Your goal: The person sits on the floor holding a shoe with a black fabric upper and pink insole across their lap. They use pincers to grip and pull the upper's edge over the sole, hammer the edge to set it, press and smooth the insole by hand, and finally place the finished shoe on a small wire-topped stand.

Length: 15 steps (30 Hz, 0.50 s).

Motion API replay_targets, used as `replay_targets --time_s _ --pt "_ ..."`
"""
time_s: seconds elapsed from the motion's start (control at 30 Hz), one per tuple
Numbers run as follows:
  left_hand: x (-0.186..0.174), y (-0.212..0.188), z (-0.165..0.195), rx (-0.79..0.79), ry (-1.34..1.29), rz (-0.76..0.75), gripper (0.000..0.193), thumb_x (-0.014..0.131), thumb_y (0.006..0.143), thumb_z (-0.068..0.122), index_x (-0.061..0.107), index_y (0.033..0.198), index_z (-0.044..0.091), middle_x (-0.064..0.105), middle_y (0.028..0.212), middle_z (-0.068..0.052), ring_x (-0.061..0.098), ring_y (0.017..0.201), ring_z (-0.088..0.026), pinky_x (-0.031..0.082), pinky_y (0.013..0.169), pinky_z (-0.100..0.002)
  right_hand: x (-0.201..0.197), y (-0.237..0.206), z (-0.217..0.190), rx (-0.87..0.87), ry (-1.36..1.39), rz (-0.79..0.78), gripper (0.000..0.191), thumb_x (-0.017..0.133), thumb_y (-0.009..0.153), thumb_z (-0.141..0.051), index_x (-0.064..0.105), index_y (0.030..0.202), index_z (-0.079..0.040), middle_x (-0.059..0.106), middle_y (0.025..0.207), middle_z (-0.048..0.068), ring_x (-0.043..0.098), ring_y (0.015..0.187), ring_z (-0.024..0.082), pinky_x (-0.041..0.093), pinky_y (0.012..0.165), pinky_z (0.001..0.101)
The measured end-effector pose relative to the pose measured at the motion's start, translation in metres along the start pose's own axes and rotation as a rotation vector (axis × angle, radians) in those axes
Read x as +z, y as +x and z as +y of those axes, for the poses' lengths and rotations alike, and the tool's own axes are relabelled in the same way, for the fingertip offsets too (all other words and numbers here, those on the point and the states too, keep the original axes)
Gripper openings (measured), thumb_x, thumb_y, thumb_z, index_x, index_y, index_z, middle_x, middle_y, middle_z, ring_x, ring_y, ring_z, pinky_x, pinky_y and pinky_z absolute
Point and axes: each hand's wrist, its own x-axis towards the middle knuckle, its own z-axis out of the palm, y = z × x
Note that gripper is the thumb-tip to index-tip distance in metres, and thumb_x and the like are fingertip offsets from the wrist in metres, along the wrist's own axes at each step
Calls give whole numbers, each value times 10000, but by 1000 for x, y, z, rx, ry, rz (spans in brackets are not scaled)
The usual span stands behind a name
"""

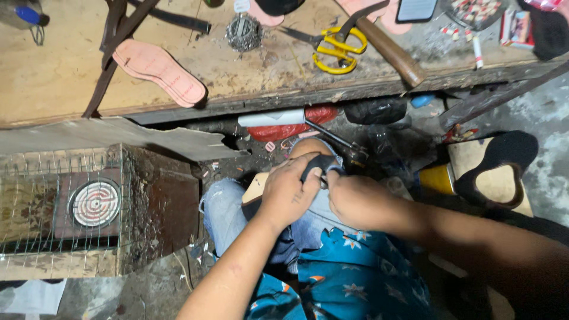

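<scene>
A wire-caged coil heater (95, 203) sits at far left below a wooden workbench (53, 77), where a pink insole (159, 70) lies. At centre, over a knee in torn jeans (228, 207), the left hand (290, 189) closes its fingers around a dark shoe piece (317, 163), while the right hand (355, 198) pinches its edge. Yellow-handled scissors (338, 47) and a hammer (388, 50) rest on the bench to the right.

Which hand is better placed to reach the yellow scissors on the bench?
Probably the right hand: it is on the side of the yellow scissors, while the left hand presses the dark piece on the knee.
</scene>
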Motion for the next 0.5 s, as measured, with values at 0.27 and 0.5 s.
replay_targets --time_s 0.27,0.5 --pt "-14 -2 11 14 12 33 310 616 908 244 690 1154 71 724 1010 -185 668 992 -381 484 899 -480 -70 13 10 -275 270 -203 395 658 877 -363 653 1114 -48 722 1005 213 702 961 389 528 825 459" --pt "-17 -6 11 47 45 28 319 623 923 257 669 1170 60 715 1022 -182 661 1007 -376 480 919 -483 -76 18 11 -77 2 -406 400 673 885 -384 652 1128 -67 712 954 202 700 954 377 519 852 480"
